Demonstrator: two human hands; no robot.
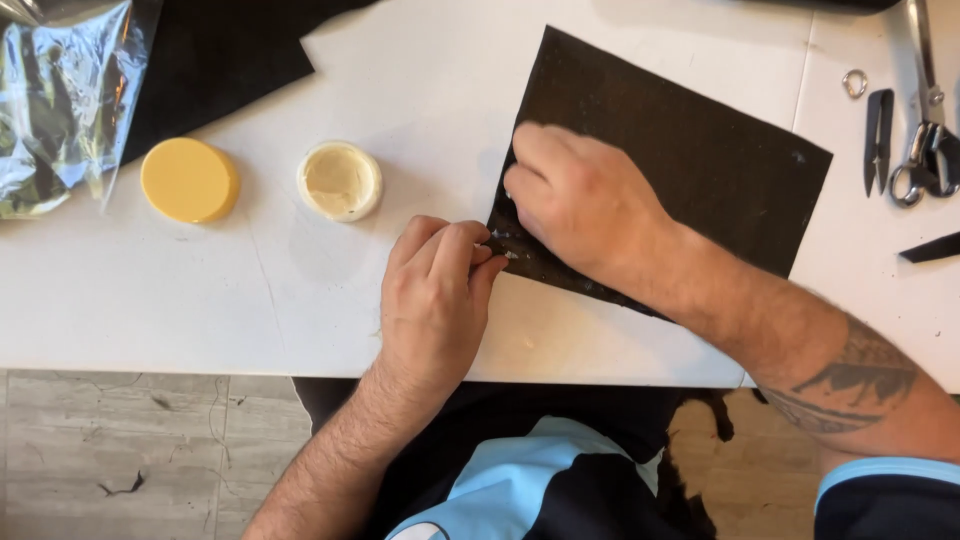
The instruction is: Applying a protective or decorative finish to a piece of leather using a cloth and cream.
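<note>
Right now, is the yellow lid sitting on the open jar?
No, the yellow lid lies flat on the table beside the open jar, apart from it.

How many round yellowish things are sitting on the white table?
2. A closed round yellow lid lies left, near the crinkled clear plastic bag. An open round cream-filled tin sits right of it, above the left hand. None looks hidden.

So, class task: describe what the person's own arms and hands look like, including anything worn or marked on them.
Both hands are bare, without gloves or rings in view. The left hand has a bare, hairy forearm. The right hand has a dark band tattoo on the forearm and a dark short sleeve with a light blue edge.
</note>
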